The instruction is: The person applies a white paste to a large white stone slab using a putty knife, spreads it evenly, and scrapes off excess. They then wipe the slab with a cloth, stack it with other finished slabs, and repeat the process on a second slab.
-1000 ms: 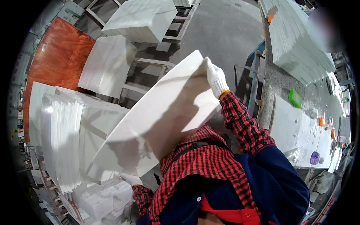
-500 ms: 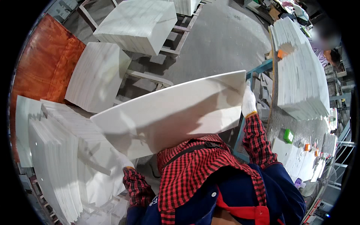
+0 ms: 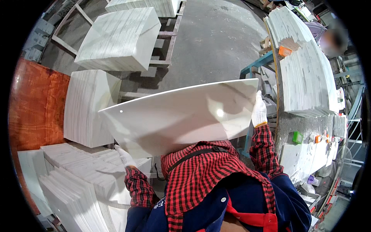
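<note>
I hold a long, glossy white stone-look slab [image 3: 181, 116] across my front, its near edge against my checked apron. My left hand [image 3: 124, 155], in a white glove, grips the slab's lower left end. At the right end, my right hand [image 3: 259, 111], also gloved in white, is closed on the slab's short edge, with most of its fingers hidden behind. Close by my left hand stand packed upright white slabs [image 3: 71, 193]. Just beyond the slab's left end is another stack of slabs [image 3: 87, 104].
A grey workbench [image 3: 288, 129] on the right bears a row of upright slabs [image 3: 307, 77], a green block [image 3: 297, 137] and an orange block [image 3: 285, 52]. A person [image 3: 332, 40] is behind it. At far left leans a reddish-brown panel [image 3: 38, 104]; a large slab stack [image 3: 116, 38] rests on a rack ahead.
My view has turned, so the stacks on the left sit lower in the picture. The slab stays in both hands, shifted slightly right, and its face now catches bright reflections.
</note>
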`<state>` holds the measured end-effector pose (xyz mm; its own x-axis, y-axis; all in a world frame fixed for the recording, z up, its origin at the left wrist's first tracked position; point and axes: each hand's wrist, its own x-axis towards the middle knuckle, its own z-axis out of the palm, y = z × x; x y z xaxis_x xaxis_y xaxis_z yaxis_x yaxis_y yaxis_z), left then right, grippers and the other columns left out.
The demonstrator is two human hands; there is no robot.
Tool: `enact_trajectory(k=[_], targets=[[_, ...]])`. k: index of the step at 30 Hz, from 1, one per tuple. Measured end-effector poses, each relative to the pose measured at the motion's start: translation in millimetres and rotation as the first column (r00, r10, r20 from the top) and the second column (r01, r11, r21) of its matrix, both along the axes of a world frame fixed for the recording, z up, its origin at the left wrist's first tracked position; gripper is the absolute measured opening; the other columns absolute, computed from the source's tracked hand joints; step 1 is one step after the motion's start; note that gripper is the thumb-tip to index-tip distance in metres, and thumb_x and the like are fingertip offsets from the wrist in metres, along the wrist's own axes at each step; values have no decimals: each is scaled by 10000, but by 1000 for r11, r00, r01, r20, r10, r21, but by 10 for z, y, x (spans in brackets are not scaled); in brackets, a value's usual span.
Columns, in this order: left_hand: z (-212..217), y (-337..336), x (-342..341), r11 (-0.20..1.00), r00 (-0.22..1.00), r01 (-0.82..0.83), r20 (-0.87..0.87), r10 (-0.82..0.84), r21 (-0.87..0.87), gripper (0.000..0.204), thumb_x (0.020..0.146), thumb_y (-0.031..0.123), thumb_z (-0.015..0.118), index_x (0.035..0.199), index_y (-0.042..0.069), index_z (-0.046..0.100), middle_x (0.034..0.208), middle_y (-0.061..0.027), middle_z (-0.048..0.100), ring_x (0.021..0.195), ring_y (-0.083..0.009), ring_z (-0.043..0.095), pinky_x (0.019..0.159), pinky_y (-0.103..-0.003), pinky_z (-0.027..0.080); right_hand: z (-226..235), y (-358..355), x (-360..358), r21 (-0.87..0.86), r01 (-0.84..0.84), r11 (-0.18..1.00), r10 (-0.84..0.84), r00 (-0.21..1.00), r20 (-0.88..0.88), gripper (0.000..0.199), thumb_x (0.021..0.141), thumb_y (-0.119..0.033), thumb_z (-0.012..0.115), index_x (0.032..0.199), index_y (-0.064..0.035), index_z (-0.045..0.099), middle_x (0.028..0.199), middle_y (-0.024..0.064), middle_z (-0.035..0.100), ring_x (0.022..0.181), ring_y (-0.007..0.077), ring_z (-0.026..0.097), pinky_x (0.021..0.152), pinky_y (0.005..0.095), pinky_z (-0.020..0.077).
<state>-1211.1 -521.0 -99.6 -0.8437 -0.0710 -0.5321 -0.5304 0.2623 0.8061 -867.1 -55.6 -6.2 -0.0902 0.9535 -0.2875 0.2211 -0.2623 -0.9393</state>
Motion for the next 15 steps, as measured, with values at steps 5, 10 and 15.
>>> enact_trajectory(k=[5, 10, 15], targets=[[-145, 200, -138, 997, 999, 35, -31, -38, -75, 867, 1004, 683, 254, 1583, 39, 204, 1644, -89, 230, 1499, -254, 230, 1212, -348, 164, 23, 290, -319, -2, -48, 999, 48, 995, -87, 539, 992, -270, 506, 1424, 52, 481, 1454, 119, 518, 1366, 209, 436, 1159, 334, 284], [-28, 756, -169, 1000, 999, -30, 43, 30, -2, 881, 998, 692, 262, 1580, 33, 206, 1648, -92, 217, 1501, -260, 221, 1214, -360, 160, 45, 892, -678, -136, -188, 973, 124, 917, -379, 612, 779, -52, 487, 1384, 24, 526, 1311, 95, 592, 1237, 214, 509, 1106, 329, 327], [54, 1344, -102, 979, 975, -201, 87, 204, -44, 841, 1009, 668, 274, 1581, 54, 226, 1634, -99, 248, 1480, -255, 259, 1216, -378, 163, 101, 1765, -1085, -141, -311, 940, 254, 913, -319, 556, 806, -101, 551, 1350, 9, 569, 1279, 73, 612, 1212, 194, 522, 1077, 311, 341]])
